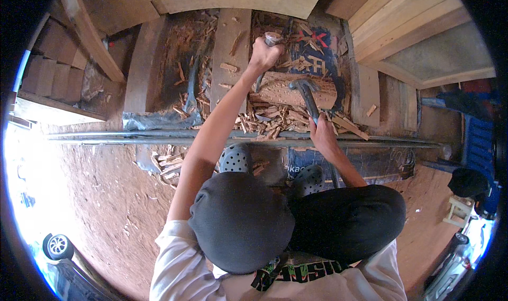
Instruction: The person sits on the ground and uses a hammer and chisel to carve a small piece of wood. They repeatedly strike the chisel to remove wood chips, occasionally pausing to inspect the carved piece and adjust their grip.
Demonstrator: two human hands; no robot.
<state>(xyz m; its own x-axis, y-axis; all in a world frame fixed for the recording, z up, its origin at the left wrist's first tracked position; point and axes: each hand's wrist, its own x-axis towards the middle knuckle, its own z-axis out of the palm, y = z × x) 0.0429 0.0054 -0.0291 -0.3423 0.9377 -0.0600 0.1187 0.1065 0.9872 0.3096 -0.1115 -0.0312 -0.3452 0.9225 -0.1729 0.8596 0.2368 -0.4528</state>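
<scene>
My left hand [266, 55] is closed around the upright handle of a chisel [273, 38], whose worn round top shows above my fist. A dark blade reaches down below that fist, beside a rough-cut piece of wood [275, 89]; whether its edge touches the wood I cannot tell. In my right hand [324, 134] is a hammer [307, 94], gripped low on its dark handle. Its metal head lies over the right part of the wood, apart from the chisel. Splintered wood chips [280, 120] are heaped along the wood's near side.
Long pipe-like rails [121, 137] cross in front of my feet, which wear clogs [235, 158]. Planks [230, 63] and a wooden frame [413, 31] stand around the work spot. A blue plastic chair [479, 147] and a small wooden stool [458, 211] are at the right.
</scene>
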